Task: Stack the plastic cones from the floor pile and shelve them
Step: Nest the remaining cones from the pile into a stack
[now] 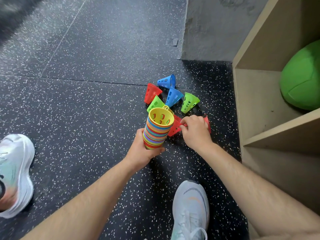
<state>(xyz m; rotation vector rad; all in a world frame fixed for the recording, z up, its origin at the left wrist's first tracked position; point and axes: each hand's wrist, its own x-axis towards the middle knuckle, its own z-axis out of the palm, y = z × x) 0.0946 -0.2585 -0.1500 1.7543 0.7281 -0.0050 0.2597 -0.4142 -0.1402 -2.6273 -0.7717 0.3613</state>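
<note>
Nesting looks mostly done: the cone stack is tall, yet several loose cones lie on the floor near the shelf, none visibly shelved. The left hand grips the stack's lower end; the right hand pinches a red cone beside it.
</note>
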